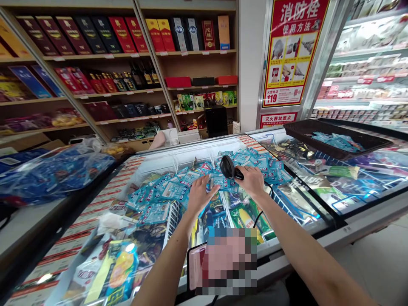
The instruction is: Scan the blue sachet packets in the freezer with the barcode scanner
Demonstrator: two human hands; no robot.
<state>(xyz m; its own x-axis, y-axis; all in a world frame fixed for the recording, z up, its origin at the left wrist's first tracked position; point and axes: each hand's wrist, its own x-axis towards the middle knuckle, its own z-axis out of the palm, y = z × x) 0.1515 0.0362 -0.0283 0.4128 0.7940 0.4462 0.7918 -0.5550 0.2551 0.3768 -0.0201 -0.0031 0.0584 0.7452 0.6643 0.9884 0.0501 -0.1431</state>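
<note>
My right hand (251, 182) is wrapped round the handle of a black barcode scanner (227, 167), whose head points down and to the left. A black cable (259, 219) runs from it below my forearm. My left hand (200, 194) rests palm down, thumb and fingers apart, against small blue printed packets (174, 190). Many such packets lie spread in a band across the top of the freezer (146, 158), under and beyond both hands. Near my body is a phone (195, 267), partly covered by a blurred patch.
A dark brown tray (302, 135) with more blue packets (339, 141) sits on the right. Plastic-wrapped blue goods (60, 170) lie at left. Frozen packs and white wire baskets (172, 221) show in the freezer. Behind stand shelves (191, 53) of boxes; a person's arm (158, 139) shows there.
</note>
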